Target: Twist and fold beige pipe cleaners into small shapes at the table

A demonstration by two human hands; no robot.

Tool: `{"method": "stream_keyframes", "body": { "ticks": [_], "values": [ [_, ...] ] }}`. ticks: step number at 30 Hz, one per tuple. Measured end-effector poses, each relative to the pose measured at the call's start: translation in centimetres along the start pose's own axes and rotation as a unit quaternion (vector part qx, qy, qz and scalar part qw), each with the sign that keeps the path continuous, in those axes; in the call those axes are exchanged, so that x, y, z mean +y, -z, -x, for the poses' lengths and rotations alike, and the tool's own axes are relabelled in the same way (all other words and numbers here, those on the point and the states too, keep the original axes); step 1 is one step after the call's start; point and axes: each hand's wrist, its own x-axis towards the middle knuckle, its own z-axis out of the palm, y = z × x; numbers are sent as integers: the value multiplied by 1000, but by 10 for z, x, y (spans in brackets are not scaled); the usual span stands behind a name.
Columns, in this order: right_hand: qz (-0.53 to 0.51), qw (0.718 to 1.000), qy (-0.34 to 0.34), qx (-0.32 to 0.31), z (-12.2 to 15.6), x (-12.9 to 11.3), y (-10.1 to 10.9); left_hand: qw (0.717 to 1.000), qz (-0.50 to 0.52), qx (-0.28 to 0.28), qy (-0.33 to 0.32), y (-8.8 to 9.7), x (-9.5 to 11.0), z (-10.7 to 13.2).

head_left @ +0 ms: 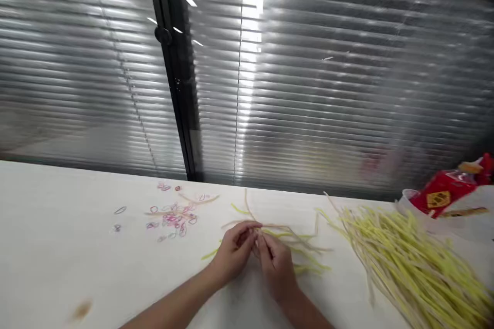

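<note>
My left hand (235, 249) and my right hand (276, 262) meet over the white table, fingertips pinched together. A thin beige pipe cleaner seems to be between them, mostly hidden by the fingers. Around and behind the hands lie several loose yellow and beige pipe cleaners (304, 255), some bent. Left of the hands is a scattered group of small pink and purple loops (175, 220), which look like rubber bands. Two beige strips (203, 199) lie among them.
A large heap of yellow and beige pipe cleaners (420, 262) covers the table's right side. Behind it stands a clear plastic container (409, 205) with a red packet (443, 193). A brown stain (82, 310) marks the white table (46, 247) at front left. Glass with blinds (309, 87) rises behind the table.
</note>
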Motion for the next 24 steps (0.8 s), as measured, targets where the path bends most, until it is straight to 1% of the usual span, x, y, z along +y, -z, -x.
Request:
{"method": "stream_keyframes", "body": {
  "ticks": [4,9,14,19,24],
  "values": [
    [-11,1000,11,15,2,4,-4,999,28,7,26,1,-4,3],
    [13,999,23,41,2,8,-5,996,75,-1,45,-2,-2,2],
    [16,998,26,59,1,10,-5,997,52,7,48,-2,0,2],
    [23,996,19,80,2,14,-7,998,28,4,54,-1,0,3],
    [30,996,19,82,3,14,-6,997,42,0,57,-1,2,1]
  ]
}}
